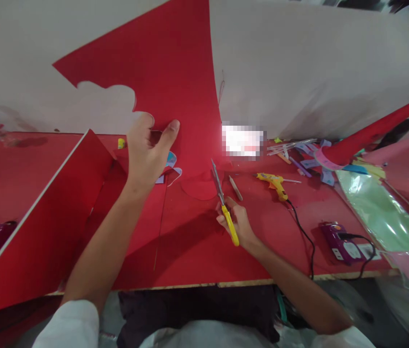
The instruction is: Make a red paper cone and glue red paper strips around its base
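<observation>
My left hand [148, 152] grips a large sheet of red paper [175, 67] near its scalloped cut edge and holds it up off the table. The thumb lies on the near face of the sheet; the other fingers are partly hidden behind it. My right hand [238, 220] is closed around a pair of scissors [229, 222] with yellow handles. Their blades point up and away, close to the lower right edge of the sheet. A rounded red piece [200, 187] shows below the sheet; whether it is joined to it I cannot tell.
A red board with a white edge [37, 203] stands upright at the left. Right of the scissors lie a small pale stick [235, 188] and a yellow glue gun [275, 183]. Its cord runs near a purple power box [345, 244]. Green plastic-wrapped sheets [385, 208] lie at the far right.
</observation>
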### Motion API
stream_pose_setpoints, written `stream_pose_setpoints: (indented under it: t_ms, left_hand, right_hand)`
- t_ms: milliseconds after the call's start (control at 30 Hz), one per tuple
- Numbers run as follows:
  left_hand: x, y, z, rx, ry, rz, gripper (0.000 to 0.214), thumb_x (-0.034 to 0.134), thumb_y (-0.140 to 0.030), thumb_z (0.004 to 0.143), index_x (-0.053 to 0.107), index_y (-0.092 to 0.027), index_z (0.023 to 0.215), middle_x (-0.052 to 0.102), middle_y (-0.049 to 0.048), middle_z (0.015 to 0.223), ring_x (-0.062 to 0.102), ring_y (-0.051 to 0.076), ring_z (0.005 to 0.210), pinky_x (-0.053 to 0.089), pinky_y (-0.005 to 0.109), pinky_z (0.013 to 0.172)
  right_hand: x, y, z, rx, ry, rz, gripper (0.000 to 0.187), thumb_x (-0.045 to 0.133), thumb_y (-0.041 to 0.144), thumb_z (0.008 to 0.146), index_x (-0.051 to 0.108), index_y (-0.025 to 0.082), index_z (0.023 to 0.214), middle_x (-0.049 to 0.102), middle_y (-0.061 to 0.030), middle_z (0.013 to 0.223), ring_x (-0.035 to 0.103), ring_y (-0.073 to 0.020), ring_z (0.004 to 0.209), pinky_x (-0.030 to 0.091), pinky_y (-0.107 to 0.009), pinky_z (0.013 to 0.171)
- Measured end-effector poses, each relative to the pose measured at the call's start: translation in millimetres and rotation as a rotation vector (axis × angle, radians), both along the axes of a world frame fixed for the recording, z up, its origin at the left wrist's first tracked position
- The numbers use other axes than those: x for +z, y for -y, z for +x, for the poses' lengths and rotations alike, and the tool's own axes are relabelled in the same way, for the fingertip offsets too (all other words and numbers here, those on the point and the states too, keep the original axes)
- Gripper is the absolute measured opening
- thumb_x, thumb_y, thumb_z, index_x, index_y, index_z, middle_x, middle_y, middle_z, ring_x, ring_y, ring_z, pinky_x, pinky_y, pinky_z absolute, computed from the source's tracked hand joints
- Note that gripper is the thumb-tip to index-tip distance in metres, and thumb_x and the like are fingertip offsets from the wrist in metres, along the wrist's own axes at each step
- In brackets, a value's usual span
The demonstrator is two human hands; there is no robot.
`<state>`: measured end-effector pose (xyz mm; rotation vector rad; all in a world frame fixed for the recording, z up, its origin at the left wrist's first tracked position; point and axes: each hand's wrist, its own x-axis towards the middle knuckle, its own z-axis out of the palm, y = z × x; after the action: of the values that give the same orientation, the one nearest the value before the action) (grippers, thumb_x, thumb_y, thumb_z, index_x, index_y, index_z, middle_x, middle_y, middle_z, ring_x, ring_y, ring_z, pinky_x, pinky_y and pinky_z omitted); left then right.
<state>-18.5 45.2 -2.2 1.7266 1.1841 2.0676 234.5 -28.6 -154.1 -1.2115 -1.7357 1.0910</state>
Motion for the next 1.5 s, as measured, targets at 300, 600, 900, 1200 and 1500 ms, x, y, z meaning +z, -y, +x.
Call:
stream_pose_setpoints:
  t_ms: [300,600,900,1200,1500]
  left_hand:
    - [-4.5,-0.6,5.0,-0.023,0.067,-0.114,0.073,0.096,-0.052,0.075,0.030,-0.022,0.067,0.025,-0.0053,0.066,0.030,0.008,0.053,0.024,0.027,0.045]
    - [-7.0,-2.2,4.4,-0.055,0.095,-0.136,0.072,0.097,-0.047,0.078,0.030,-0.023,0.067,0.023,-0.0064,0.065,0.030,0.008,0.053,0.029,0.026,0.045]
    - [-10.5,-3.6,6.6,-0.079,0.122,-0.125,0.071,0.096,-0.052,0.077,0.032,-0.022,0.069,0.024,-0.0050,0.069,0.034,0.009,0.055,0.030,0.025,0.046]
    - [-6.7,-3.0,6.9,-0.086,-0.001,-0.070,0.078,0.089,-0.064,0.081,0.024,-0.022,0.069,0.022,-0.0050,0.066,0.023,0.007,0.053,0.018,0.026,0.043]
    - [-10.5,-5.1,3.8,-0.053,0.009,-0.088,0.074,0.090,-0.055,0.084,0.025,-0.023,0.069,0.022,-0.0053,0.067,0.026,0.008,0.053,0.021,0.028,0.046]
  right_hand:
    - [2.3,0.3,-0.3,-0.017,-0.005,0.011,0.061,0.072,0.083,0.080,0.058,0.024,0.089,0.052,0.0010,0.072,0.052,-0.0180,0.071,0.040,-0.028,0.058]
    - [4.3,0.1,0.6,-0.036,0.010,0.028,0.061,0.071,0.083,0.080,0.057,0.024,0.087,0.053,0.0010,0.072,0.052,-0.0176,0.070,0.040,-0.027,0.057]
    - [3.8,-0.1,1.6,-0.016,0.037,0.021,0.061,0.072,0.082,0.081,0.056,0.024,0.088,0.054,0.0013,0.074,0.051,-0.0166,0.068,0.040,-0.028,0.058]
    - [3.6,-0.2,2.2,-0.023,0.062,0.035,0.061,0.073,0.082,0.081,0.058,0.023,0.088,0.056,0.0012,0.072,0.051,-0.0162,0.067,0.039,-0.028,0.058]
    - [4.7,0.0,2.2,-0.027,0.053,0.049,0.061,0.072,0.082,0.081,0.057,0.023,0.088,0.053,0.0022,0.070,0.050,-0.0159,0.066,0.039,-0.027,0.058]
